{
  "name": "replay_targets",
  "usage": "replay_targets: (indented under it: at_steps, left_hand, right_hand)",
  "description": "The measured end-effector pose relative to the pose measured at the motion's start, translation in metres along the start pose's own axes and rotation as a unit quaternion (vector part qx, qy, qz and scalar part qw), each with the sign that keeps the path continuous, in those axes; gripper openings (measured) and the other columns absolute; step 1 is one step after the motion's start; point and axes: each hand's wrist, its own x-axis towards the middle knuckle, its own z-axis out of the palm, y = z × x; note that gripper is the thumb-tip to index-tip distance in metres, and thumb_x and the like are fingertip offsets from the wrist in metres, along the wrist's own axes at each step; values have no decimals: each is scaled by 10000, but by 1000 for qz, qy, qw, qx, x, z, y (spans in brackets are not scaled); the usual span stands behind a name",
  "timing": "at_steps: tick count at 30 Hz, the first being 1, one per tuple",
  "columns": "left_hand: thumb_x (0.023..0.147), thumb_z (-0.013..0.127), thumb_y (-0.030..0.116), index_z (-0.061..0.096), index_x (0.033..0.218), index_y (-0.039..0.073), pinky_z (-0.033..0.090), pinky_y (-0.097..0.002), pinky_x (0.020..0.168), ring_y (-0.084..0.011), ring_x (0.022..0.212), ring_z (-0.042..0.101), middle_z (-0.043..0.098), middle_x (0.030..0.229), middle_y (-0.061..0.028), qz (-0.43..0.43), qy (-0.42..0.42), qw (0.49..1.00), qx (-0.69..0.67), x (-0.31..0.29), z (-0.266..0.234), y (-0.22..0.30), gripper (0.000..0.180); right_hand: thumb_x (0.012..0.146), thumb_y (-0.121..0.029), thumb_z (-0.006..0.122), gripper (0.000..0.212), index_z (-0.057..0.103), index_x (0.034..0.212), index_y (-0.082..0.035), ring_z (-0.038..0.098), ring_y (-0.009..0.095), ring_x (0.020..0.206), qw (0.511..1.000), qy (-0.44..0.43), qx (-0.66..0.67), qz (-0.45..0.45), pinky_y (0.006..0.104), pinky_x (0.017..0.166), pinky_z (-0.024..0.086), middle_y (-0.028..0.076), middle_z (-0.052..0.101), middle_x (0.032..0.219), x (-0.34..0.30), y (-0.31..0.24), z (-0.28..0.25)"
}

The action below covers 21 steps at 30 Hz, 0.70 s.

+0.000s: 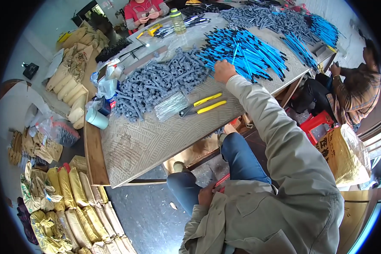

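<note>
My right hand (225,71) reaches across the table to the near left edge of a pile of blue rods with black ends (245,53). Its fingers are curled against the rods; what lies between them is hidden. Low by my lap, my left hand (206,195) is closed beside a narrow red strip (221,180), and I cannot make out what it holds. Left of my right hand spreads a heap of grey plastic fittings (161,80). In front of it lie a bundle of thin clear strips (172,106) and pliers with yellow handles (209,106).
A pale blue cup (97,119) stands at the table's left edge, a bottle (178,22) farther back. More grey parts (266,23) cover the far side. One person (144,12) works opposite, another (353,89) sits at right by a red stool (316,126). Stacked sacks (78,203) line the floor at left.
</note>
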Motion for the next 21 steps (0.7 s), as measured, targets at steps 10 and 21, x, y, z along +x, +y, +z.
replay_targets:
  at_steps: [10,21]
  left_hand:
    - [797,627,342,613,1025,99,487,-398,713,-303,819,628,664,891,-100,-35,-7,997,-64,10,0,2,333]
    - [794,632,344,619,1044,102,495,-386,710,-295,827,633,669,904,-99,-30,5,997,-76,14,5,0,348]
  right_hand:
    - [698,-232,614,395,561,1013,0,604,356,914,999,5,-15,-52,445,774,497,235,570,1033,3,1,-40]
    - [798,-322,615,456,539,1125,-13,597,376,878,989,52,26,-134,445,736,485,198,632,955,12,7,-40]
